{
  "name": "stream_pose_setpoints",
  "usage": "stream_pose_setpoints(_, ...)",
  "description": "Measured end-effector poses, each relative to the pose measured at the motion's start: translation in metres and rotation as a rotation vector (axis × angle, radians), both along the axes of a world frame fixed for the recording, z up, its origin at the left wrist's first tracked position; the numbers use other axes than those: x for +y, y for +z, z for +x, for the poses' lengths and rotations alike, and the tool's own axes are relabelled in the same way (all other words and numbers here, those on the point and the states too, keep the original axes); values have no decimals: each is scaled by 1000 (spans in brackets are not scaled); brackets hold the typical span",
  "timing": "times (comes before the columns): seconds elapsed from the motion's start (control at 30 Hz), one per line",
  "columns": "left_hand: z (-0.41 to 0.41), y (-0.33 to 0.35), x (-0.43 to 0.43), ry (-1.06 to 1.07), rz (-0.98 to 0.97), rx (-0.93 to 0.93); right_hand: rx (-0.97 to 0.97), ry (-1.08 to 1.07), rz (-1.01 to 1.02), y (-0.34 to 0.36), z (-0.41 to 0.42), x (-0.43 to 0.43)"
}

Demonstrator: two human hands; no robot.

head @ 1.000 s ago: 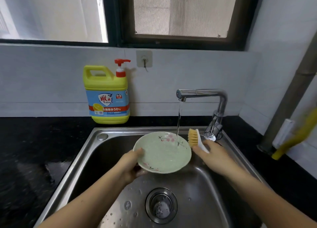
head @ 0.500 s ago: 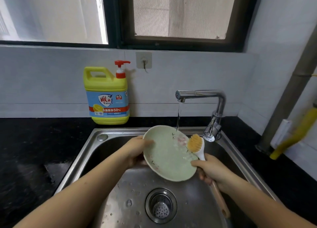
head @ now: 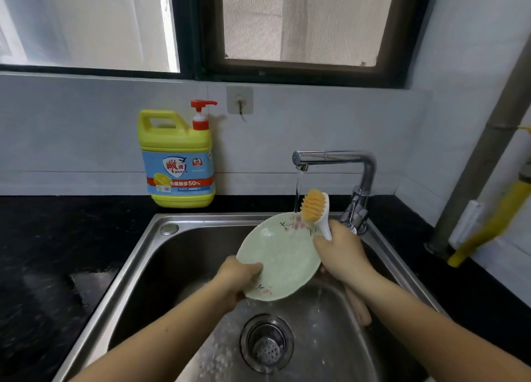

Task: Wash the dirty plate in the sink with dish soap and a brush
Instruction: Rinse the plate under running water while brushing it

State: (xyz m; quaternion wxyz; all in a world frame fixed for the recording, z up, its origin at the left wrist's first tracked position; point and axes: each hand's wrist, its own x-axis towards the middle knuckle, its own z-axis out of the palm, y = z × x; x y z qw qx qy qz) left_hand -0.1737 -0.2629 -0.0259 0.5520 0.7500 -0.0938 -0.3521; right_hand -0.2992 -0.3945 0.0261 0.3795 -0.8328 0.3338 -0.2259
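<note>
The left grip [head: 240, 275] pinches the green plate [head: 283, 255] by its lower rim; the right grip [head: 343, 255] clasps the dish brush [head: 316, 209]. Wet, stiff and breakable, the plate probably needs a firm rim hold.

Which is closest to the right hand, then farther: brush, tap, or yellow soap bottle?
1. White brush with orange bristles: held in the right hand.
2. Chrome metal tap: just behind it.
3. Yellow plastic soap bottle: far left, on the black counter.
</note>
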Motion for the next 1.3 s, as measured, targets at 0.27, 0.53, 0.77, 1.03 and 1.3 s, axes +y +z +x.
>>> stream_pose_setpoints(0.27,0,17,27,-652,113,-798,159,-54,308,-7,8,-11)
stream_pose_setpoints(0.53,3,20,29,-650,175,-1385,161,-55,636,0,20,-9)
stream_pose_setpoints(0.77,12,15,9,-367,-105,-817,152,3,557,12,19,-24)
stream_pose_setpoints(1.03,1,25,-21,-267,-262,-558,172,49,293,11,1,-24)
stream_pose_setpoints(1.3,-8,24,-44,-25,-429,-258,70,34,273,4,-5,-19)
